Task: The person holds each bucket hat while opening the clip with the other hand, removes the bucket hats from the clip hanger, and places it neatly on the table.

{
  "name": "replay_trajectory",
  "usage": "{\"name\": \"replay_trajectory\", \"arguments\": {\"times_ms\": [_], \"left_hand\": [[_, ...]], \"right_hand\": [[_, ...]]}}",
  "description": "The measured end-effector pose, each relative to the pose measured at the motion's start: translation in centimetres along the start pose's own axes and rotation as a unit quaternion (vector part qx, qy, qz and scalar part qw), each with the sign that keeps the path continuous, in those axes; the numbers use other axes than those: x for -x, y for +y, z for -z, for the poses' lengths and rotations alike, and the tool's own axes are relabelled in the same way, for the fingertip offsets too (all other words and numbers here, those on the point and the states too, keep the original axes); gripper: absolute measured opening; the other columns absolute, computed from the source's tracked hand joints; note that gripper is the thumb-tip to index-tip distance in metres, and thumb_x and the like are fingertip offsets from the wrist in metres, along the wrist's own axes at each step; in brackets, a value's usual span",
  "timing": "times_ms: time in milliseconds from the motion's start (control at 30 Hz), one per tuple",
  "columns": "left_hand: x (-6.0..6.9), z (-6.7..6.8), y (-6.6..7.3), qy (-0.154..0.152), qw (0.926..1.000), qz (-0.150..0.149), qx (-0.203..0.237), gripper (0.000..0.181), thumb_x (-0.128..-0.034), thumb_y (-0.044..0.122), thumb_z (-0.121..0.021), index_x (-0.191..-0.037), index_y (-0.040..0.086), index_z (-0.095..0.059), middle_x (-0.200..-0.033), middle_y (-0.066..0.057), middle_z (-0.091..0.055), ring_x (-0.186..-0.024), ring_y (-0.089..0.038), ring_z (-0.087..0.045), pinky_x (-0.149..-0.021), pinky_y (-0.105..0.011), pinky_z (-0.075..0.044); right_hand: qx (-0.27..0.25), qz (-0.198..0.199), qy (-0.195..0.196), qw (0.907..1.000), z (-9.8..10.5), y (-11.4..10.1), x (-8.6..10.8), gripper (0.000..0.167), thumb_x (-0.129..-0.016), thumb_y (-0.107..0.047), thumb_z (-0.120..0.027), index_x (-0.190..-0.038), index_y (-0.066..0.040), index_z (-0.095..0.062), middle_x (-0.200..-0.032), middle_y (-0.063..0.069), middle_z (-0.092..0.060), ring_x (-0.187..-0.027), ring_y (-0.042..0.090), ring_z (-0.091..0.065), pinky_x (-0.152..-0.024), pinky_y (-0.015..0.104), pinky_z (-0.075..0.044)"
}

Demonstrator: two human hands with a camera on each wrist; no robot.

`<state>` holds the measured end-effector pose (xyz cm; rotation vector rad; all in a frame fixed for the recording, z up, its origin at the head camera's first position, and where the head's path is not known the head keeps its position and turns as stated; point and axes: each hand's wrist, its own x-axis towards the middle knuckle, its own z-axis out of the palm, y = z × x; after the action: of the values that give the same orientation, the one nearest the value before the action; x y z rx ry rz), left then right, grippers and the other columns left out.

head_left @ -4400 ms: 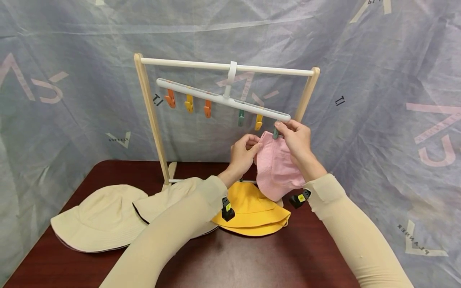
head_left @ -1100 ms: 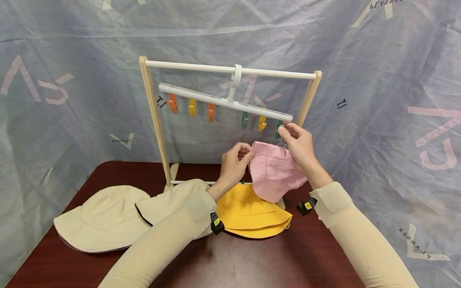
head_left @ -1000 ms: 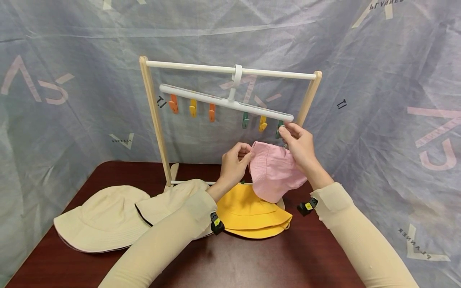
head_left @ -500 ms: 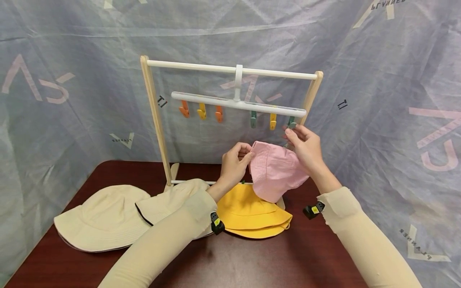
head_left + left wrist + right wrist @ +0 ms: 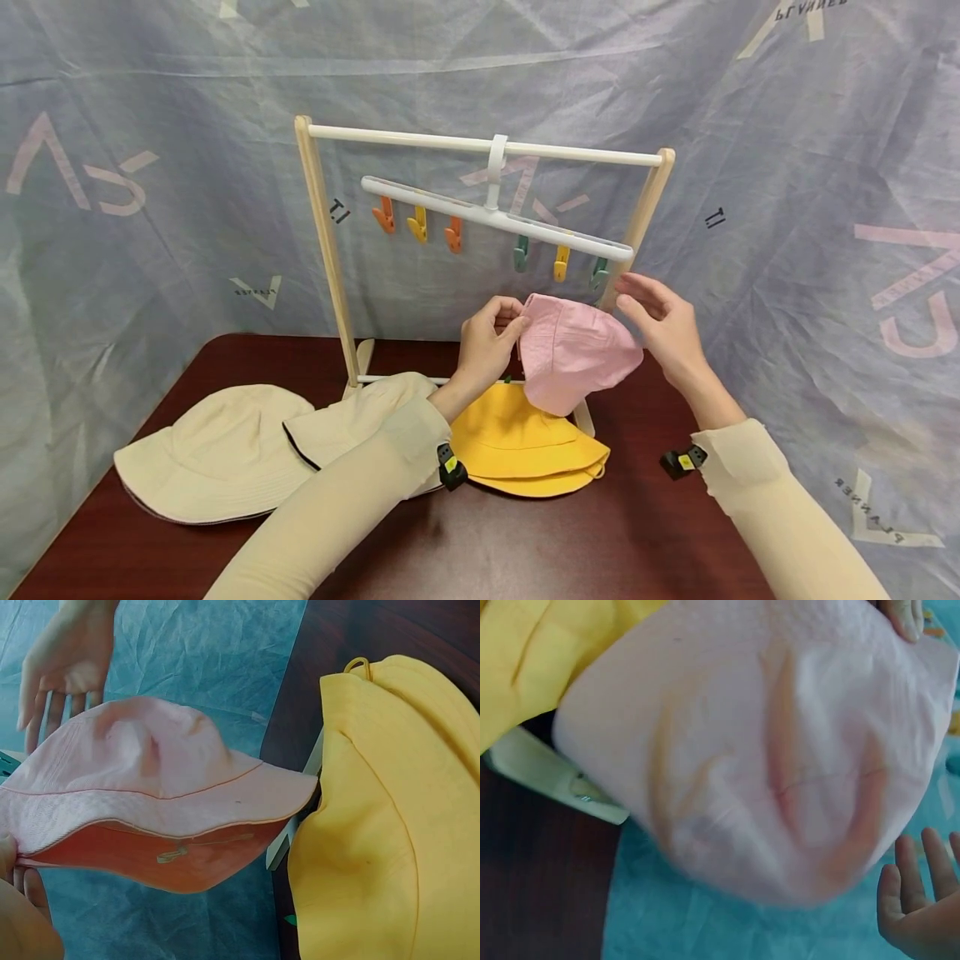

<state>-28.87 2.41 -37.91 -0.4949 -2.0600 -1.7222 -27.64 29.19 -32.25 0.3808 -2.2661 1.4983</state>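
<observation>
A pink bucket hat (image 5: 573, 350) hangs in the air below the right end of a white clip hanger (image 5: 495, 217). My left hand (image 5: 486, 337) pinches its brim edge between thumb and fingers. To the right of the hat is my right hand (image 5: 663, 325), its fingers loosely extended and holding nothing. In the left wrist view the right hand (image 5: 71, 667) appears beyond the hat's crown (image 5: 142, 742). Above the hat hangs the rightmost green clip (image 5: 599, 273), with nothing in it and apart from both hands. The hanger tilts, right end lower.
Yellow bucket hats (image 5: 525, 446) lie stacked on the dark red table (image 5: 525, 550) under the pink hat. Cream bucket hats (image 5: 225, 450) lie at the left. A wooden rack (image 5: 322, 242) with a white top rod carries the hanger. More orange, yellow and green clips (image 5: 521, 253) hang along it.
My right hand has let go of the rightmost green clip and moved right and down. The hanger swung right and tilts again. Over the last second, my left hand stayed put, holding the pink hat.
</observation>
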Motion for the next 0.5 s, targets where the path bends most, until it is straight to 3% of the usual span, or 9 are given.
{"name": "replay_trajectory", "arguments": {"times_ms": [267, 500], "left_hand": [[0.1, 0.2, 0.2, 0.005, 1.0000, 0.001, 0.003, 0.010, -0.1023, 0.021, -0.074, -0.107, 0.013, -0.070, -0.100, -0.003, -0.073, -0.093, -0.014, -0.068, -0.085, -0.027, -0.058], [0.2, 0.4, 0.6, 0.005, 0.9999, -0.003, 0.011, 0.011, -0.1023, 0.021, -0.074, -0.108, 0.013, -0.069, -0.100, -0.003, -0.072, -0.093, -0.014, -0.068, -0.084, -0.026, -0.059]], "right_hand": [[-0.045, -0.019, 0.009, 0.9988, 2.3, 3.8, 2.7, 0.045, -0.108, -0.022, -0.065, -0.151, -0.011, -0.059, -0.135, -0.003, -0.071, -0.119, 0.003, -0.065, -0.099, 0.014, -0.048], [-0.155, -0.037, 0.019, 0.9871, 2.9, 6.7, 4.9, 0.042, -0.108, -0.009, -0.061, -0.150, -0.005, -0.058, -0.131, -0.003, -0.071, -0.113, 0.007, -0.070, -0.098, 0.019, -0.054]]}}
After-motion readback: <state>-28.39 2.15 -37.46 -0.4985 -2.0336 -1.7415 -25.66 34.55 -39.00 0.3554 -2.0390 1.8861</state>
